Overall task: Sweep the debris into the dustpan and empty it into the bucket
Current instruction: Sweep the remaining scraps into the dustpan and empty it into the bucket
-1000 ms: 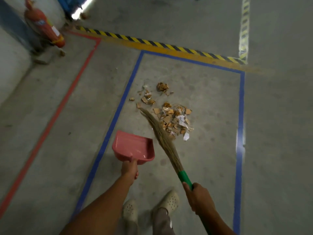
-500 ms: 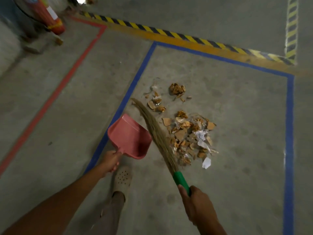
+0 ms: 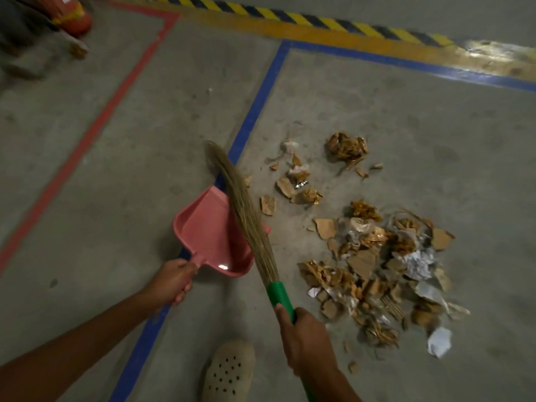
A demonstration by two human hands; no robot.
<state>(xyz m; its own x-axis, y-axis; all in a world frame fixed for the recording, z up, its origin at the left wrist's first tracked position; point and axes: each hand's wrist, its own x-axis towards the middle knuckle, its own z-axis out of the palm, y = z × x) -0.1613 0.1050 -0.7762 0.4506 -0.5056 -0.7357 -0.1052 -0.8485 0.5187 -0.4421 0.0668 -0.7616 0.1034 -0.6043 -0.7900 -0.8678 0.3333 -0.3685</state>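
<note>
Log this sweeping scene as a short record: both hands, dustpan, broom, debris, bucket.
left hand: grips the dustpan by its handle
right hand: grips the broom by its green handle
dustpan: pink, no debris visible inside, over the blue floor line
broom: bristles cross the dustpan's right side, tip pointing away
debris: cardboard scraps and crumpled paper, heaped right of the broom
bucket: not in view

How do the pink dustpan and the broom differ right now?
The dustpan is a wide pink scoop; the broom is long and thin, tan bristles on a green handle. The left hand holds the dustpan, the right hand the broom. Both sit left of the debris.
</note>
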